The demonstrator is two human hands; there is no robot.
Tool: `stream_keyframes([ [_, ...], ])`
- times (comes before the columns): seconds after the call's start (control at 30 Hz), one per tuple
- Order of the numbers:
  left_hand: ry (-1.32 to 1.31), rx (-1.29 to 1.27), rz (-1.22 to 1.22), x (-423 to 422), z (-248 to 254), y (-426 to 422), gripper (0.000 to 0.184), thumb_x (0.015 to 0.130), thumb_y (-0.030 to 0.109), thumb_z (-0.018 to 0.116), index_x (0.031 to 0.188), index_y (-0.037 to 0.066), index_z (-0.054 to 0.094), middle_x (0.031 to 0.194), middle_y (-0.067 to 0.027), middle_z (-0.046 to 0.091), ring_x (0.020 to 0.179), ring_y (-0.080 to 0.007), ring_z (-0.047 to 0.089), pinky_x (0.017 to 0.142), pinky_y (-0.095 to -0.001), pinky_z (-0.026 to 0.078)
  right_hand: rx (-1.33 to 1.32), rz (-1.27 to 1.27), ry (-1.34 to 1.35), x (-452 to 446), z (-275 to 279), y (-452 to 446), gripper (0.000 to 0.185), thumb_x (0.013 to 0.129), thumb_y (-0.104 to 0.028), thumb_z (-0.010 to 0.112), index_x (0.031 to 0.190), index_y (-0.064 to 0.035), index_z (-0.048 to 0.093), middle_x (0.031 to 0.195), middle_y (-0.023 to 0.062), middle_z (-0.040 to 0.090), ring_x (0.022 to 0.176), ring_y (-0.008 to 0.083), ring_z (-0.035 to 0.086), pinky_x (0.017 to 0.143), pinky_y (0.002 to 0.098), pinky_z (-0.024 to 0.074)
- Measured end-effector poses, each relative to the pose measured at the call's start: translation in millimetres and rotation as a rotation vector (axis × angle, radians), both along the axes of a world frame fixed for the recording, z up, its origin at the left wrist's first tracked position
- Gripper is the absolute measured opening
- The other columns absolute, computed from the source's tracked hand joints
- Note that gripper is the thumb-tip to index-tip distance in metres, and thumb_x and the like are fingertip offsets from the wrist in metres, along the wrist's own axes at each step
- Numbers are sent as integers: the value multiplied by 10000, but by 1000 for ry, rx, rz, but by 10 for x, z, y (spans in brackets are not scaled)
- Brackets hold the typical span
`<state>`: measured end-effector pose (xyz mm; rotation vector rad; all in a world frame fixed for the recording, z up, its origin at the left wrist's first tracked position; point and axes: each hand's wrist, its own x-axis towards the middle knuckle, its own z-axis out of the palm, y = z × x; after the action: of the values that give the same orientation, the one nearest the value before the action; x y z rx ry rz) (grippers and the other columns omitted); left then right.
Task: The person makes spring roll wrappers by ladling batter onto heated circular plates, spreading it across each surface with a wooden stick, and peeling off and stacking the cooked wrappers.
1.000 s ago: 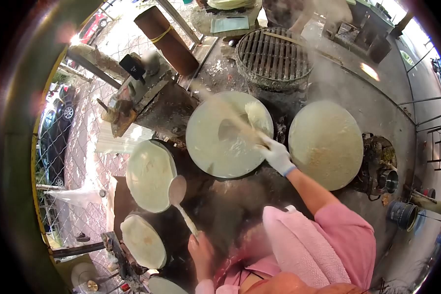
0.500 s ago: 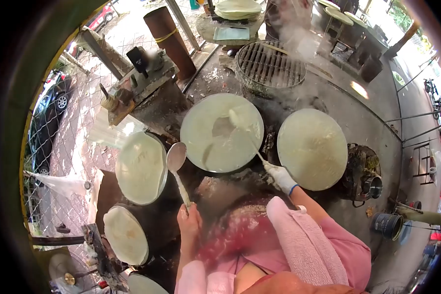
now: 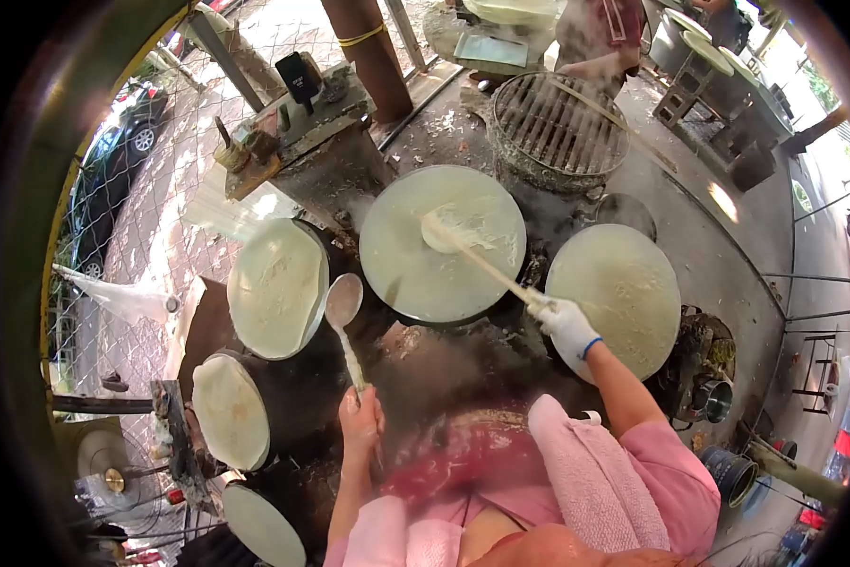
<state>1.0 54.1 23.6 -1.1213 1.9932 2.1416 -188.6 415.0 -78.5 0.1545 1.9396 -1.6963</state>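
My left hand [image 3: 361,419] is closed round the batter-coated handle of a large spoon [image 3: 344,300], its bowl raised and tilted up beside the middle griddle. In a white glove with a blue cuff, my right hand [image 3: 566,326] grips a long-handled batter spreader [image 3: 486,265]. The spreader's round pale head lies in wet batter on the middle round griddle [image 3: 425,293]; ridges of batter show around it. To the right is a griddle covered with a thin pale sheet [image 3: 623,293]. On the left, another griddle carries a pale flatbread sheet [image 3: 275,288].
More flatbread sheets lie on the lower-left griddles [image 3: 231,411]. Steam rises near a round grate [image 3: 562,132] at the back, where another person [image 3: 604,42] stands. A metal pot [image 3: 716,402] sits at right. A brick stand [image 3: 307,142] and chain-link fence are at left.
My right hand has swept the spreader left and downward across the middle griddle; the bare patch is now covered with batter. My view has shifted slightly. My left hand still holds the spoon.
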Motion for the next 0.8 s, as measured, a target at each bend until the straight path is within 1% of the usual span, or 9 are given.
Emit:
stream_keyframes([
  [0.1,26,-8,-58,-351,-41,-59,176,996,181,530,923,20,525,570,2,392,379,-90,336,346,-254,312,311,155,66,-323,-324,152,477,926,-324,652,1369,-166,576,847,-23,622,712,61,496,641,262,456],
  [0.3,139,217,-202,-1604,-398,-219,199,985,176,539,873,11,539,608,20,398,451,-85,360,398,-245,300,332,258,-42,125,132,-52,503,927,-361,644,1379,-156,558,936,16,692,740,61,531,704,244,474],
  [0.47,74,350,-254,-2230,-684,-81,189,971,145,545,878,-20,544,640,-7,452,474,-96,395,430,-247,303,224,-269,185,786,-277,-150,482,952,-275,644,1356,-29,552,1158,53,691,995,56,580,895,231,463],
  [0.53,11,456,-256,-2219,-940,-55,153,953,105,547,864,-20,547,639,-23,473,455,-110,398,410,-252,303,175,-249,18,1079,-415,-543,457,946,-312,644,1343,-93,592,1000,-20,669,690,58,528,615,236,482],
  [0.57,-18,470,-246,-2127,-1005,0,134,953,84,533,869,-20,529,651,-31,479,458,-111,400,396,-254,310,220,-193,-16,1180,-408,-805,459,943,-329,644,1350,-125,594,949,-32,653,639,53,491,578,227,457],
  [0.63,-71,527,-151,-1875,-815,161,134,951,74,525,851,-10,491,664,-40,481,460,-109,397,390,-250,319,-158,-252,-167,1292,-550,-1242,404,965,-279,619,1335,-117,605,827,-34,620,613,39,495,541,217,439],
  [0.7,-108,607,-54,-1699,-792,219,152,952,53,501,814,21,445,662,-39,460,465,-103,380,389,-241,316,-69,-209,-332,1136,170,-1397,366,977,-257,605,1303,-91,624,762,-62,577,581,28,455,528,205,404],
  [0.77,-116,768,52,-1635,-848,256,229,938,42,509,727,82,431,627,-7,415,471,-115,362,412,-274,325,-2,-330,-3,1070,-231,-1315,356,989,-270,590,1301,-103,625,723,-87,531,554,22,420,506,202,375],
  [0.8,-24,930,27,-1583,-1001,240,224,929,55,515,729,103,427,617,9,393,479,-116,368,426,-274,337,-48,-344,-71,1011,-339,-1217,360,994,-265,581,1309,-93,616,703,-87,514,554,27,427,501,206,382],
])
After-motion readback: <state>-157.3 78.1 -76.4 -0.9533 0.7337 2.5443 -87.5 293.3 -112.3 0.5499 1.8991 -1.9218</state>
